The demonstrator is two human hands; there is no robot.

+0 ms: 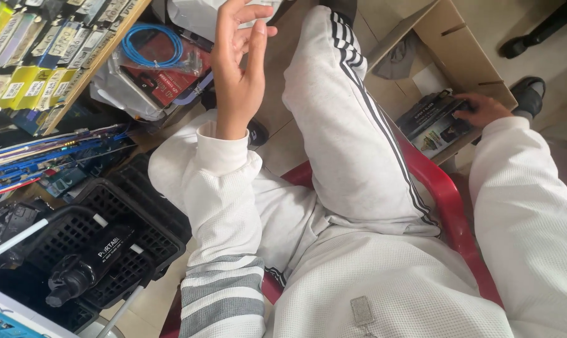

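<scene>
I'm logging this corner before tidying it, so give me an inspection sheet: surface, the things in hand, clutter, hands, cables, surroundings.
Surface: tiled floor between a red plastic chair and the shelving; no worktop in view.
Things in hand: dark flat packages lying in an open cardboard box to the right.
Clutter: black plastic crate with a black boxed item on it; bagged goods heaped by the shelf.
Hands: left hand raised, fingers open, holding nothing; right hand resting on the dark flat packages, grip cannot be told.
Cables: coiled blue cable in a clear bag.
Surroundings: wooden shelf of small labelled packets; a sandalled foot beyond the box.
</scene>
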